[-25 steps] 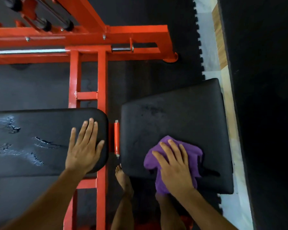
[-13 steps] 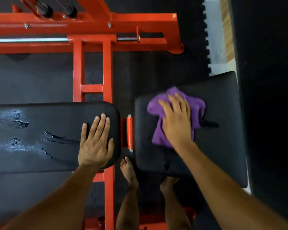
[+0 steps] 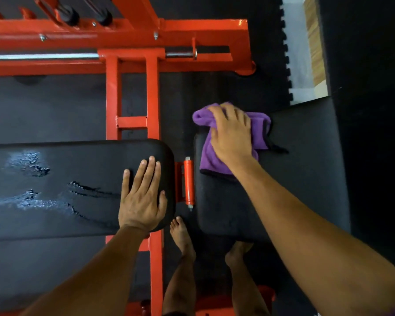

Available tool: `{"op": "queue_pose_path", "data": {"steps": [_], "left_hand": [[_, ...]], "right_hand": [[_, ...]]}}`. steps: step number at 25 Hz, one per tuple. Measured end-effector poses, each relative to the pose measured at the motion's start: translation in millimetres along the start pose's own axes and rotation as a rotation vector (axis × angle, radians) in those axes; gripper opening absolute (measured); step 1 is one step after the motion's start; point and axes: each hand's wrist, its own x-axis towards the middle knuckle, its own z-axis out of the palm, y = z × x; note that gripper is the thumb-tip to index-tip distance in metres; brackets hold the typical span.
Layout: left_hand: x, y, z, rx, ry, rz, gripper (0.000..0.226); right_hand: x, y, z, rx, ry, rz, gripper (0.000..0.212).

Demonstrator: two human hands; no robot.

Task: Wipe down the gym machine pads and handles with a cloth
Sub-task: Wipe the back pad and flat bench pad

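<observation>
A purple cloth [image 3: 259,131] lies bunched at the far left corner of the black seat pad [image 3: 301,179]. My right hand [image 3: 232,133] presses on it with fingers spread over the top, and part of the cloth hangs over the pad's far edge. My left hand [image 3: 144,197] rests flat, fingers straight, on the right end of the long black back pad [image 3: 55,185], whose worn surface shows cracked, shiny patches. A short red handle [image 3: 189,183] sits in the gap between the two pads.
The red steel frame [image 3: 132,60] of the machine runs across the top and down the middle, with a chrome bar [image 3: 41,57] at the left. My bare feet [image 3: 183,236] stand on black rubber floor mats below the pads. A pale floor strip [image 3: 294,42] shows at top right.
My right hand has pushed the cloth away from me, from the near edge of the seat pad up to its far left corner. My left hand has stayed on the back pad.
</observation>
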Motion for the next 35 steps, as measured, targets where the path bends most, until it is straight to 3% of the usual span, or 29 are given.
{"op": "queue_pose_path", "data": {"steps": [3,8,11,14,16,20,23,25,28,31,35], "left_hand": [[-0.8,-0.5,-0.7,0.0,-0.008,-0.002,0.079],[-0.8,1.1,-2.4,-0.006,-0.013,-0.014,0.079],[-1.2,1.5,0.4,-0.017,-0.001,-0.001,0.079],[-2.4,-2.0,1.8,-0.019,0.013,0.006,0.079],[-2.5,-1.1,1.2,-0.015,0.01,0.011,0.079],[-2.7,-0.6,-0.2,-0.027,0.008,0.004,0.078],[-3.1,0.5,-0.3,-0.028,-0.006,-0.004,0.077],[-3.2,-0.3,-0.2,-0.048,-0.003,-0.006,0.076],[-5.1,1.1,1.9,-0.071,0.015,-0.007,0.076],[-4.6,0.0,3.4,-0.096,0.022,-0.005,0.076],[-3.5,-0.5,4.2,-0.104,0.033,0.008,0.075]], "right_hand": [[-35.7,-22.7,4.7,-0.053,-0.047,-0.054,0.045],[-215.1,-26.1,3.9,-0.071,-0.271,-0.381,0.051],[-166.5,-22.9,10.1,-0.074,-0.233,-0.386,0.051],[-45.6,-42.1,15.1,-0.07,-0.086,-0.146,0.051],[-26.5,-43.7,19.6,-0.046,-0.03,-0.047,0.048],[-132.3,-46.8,23.9,-0.023,-0.085,-0.206,0.042],[-208.5,-24.7,12.3,-0.069,-0.237,-0.328,0.057],[-234.3,14.8,-4.9,-0.099,-0.176,-0.195,0.06],[-259.9,74.4,-34.2,-0.101,-0.004,0.28,0.059],[-251.1,46.2,-33.2,-0.007,0.015,0.581,0.063],[-232.0,-59.8,-10.5,0.126,-0.05,0.338,0.055]]}}
